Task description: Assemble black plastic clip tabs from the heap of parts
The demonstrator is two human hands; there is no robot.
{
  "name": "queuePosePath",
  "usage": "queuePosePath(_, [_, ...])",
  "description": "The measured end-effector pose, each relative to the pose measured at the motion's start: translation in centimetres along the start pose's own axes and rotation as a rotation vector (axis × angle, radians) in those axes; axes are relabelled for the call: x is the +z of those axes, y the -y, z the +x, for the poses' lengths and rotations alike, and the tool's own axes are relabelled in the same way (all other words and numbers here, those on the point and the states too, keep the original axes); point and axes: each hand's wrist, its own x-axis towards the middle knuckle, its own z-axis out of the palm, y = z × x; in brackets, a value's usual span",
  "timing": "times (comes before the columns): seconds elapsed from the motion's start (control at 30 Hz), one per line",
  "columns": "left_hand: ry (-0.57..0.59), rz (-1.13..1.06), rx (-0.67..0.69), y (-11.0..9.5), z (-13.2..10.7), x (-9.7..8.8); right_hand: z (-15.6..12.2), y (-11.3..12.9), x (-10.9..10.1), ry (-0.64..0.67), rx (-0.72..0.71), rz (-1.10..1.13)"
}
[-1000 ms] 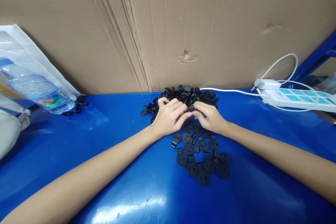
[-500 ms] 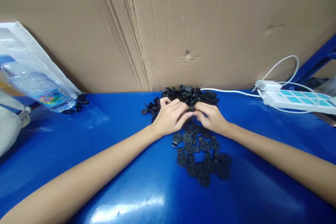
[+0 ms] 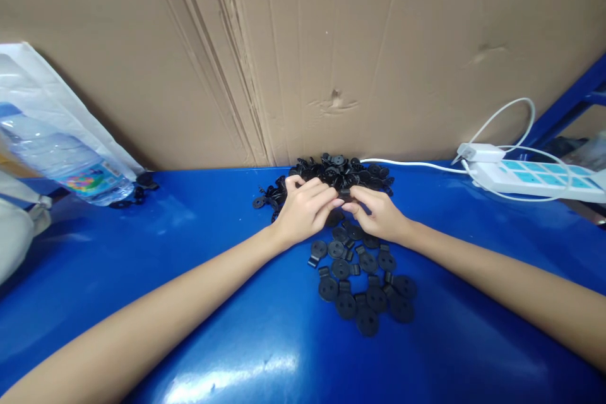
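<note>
Clip heap (image 3: 341,172) piled at far edge of bench (image 3: 199,227) | loose clips (image 3: 367,284) laid nearer it | water bottle (image 3: 66,167) placed left, against plastic sack (image 3: 52,88) | power strip (image 3: 530,175) placed right | cardboard sheet (image 3: 331,44) stood behind

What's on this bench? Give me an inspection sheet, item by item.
Surface: glossy blue bench top.
Job's things: heap of black plastic two-hole discs at the back; more tabbed discs spread in front of the hands.
Clutter: water bottle leaning on a white plastic bag; beige cloth bag at the left edge.
Hands: left hand and right hand meet on one black piece.
Cables: white cable beside a white power strip.
Surroundings: cardboard sheet behind; blue metal frame at right.
</note>
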Motion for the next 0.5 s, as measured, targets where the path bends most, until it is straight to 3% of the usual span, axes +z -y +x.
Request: queuePosePath(0.5, [-0.024,0.007,0.023,0.14,-0.07,0.17,-0.05,0.05,0.04,-0.002,-0.018,-0.014])
